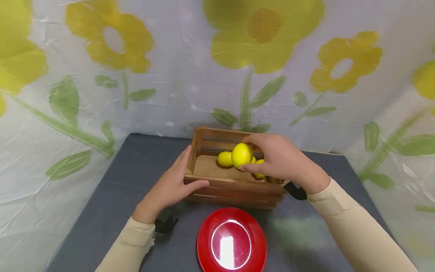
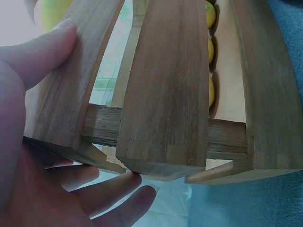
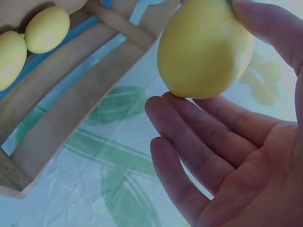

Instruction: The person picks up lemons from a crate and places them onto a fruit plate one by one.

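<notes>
My right hand [image 1: 276,156] pinches a yellow lemon [image 1: 242,155] between thumb and fingertips, raised over the wooden crate [image 1: 231,185]. The right wrist view shows this lemon [image 3: 203,49] close up, with a bit of green at its top. More lemons lie inside the crate, one of them [image 1: 224,159] left of the held one and others partly hidden behind the right hand. At the crate's left front corner is my left hand [image 1: 171,185], its fingers stretched along the end and its thumb against the front top slat [image 2: 71,75].
A shiny red plate [image 1: 204,241] lies in front of the crate on the dark table [image 1: 112,211]. Behind and on both sides hangs a pale cloth [image 1: 176,75] printed with large yellow flowers. The crate's slatted walls have gaps between them.
</notes>
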Tool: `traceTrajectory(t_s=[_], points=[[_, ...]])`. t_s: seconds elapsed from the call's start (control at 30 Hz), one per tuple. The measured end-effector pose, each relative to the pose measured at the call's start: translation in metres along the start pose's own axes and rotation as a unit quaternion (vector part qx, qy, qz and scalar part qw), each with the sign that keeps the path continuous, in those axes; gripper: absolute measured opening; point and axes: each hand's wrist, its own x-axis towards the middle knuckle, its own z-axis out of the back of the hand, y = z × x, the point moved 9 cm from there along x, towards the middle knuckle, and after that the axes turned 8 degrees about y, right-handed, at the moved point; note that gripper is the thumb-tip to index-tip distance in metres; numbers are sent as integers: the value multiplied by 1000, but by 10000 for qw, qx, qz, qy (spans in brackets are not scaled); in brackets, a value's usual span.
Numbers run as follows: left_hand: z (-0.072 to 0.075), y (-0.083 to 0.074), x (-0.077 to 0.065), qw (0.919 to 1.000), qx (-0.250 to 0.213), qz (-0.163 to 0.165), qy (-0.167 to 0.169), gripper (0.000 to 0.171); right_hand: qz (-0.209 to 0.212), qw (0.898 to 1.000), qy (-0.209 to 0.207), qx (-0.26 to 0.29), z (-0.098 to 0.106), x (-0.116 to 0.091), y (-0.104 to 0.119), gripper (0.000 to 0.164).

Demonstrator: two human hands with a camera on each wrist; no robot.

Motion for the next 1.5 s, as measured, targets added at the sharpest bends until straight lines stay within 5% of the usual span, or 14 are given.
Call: traceTrajectory(t_s=[0.23, 0.5, 1.2, 1.5], points=[[3, 6, -1, 10000, 9, 60, -28, 129, 155, 9994, -275, 156, -4, -36, 18, 66], [8, 9, -1, 9999, 103, 105, -44, 129, 316, 9979, -145, 553, -39, -63, 29, 72], [3, 5, 3, 10000, -33, 66, 35, 131, 162, 9920, 593, 1102, -163, -60, 39, 64], [-3, 3, 4, 10000, -20, -4, 60, 132, 28, 9928, 716, 958, -186, -61, 37, 66]])
